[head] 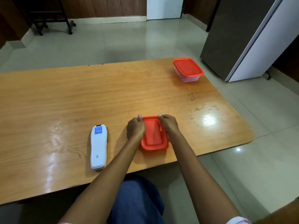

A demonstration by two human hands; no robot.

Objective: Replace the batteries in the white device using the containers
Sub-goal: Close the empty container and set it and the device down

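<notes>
Both hands, left hand and right hand, grip the near container, its long axis pointing away.

Single head-worn wide-angle view, looking forward and steeply down from above the seated person's lap. Wooden table fills the mid-frame, close; both forearms enter from the bottom edge. Tiled floor and a fridge sit farther back. No second view to overlap.
</notes>
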